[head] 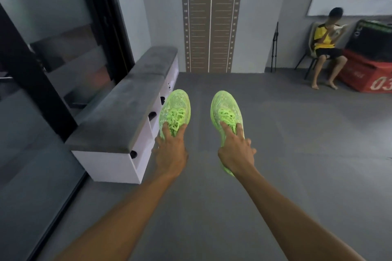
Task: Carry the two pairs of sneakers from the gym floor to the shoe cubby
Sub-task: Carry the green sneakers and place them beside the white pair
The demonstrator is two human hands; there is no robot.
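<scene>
I hold one neon green sneaker in each hand, toes pointing away from me, above the grey floor. My left hand (170,151) grips the left sneaker (177,105) at its collar, fingers over the laces. My right hand (236,151) grips the right sneaker (226,108) the same way. The shoe cubby (118,161), a long white bench with a grey cushioned top, stands along the left wall, just left of the left sneaker. Dark shoes show in several of its open compartments. No second pair of sneakers is in view.
A glass wall with black frames (42,65) runs behind the cubby. A person in a yellow shirt (324,48) sits on a chair at the far right, beside stacked red and black plyo boxes (369,65). A height chart (210,17) covers the far wall.
</scene>
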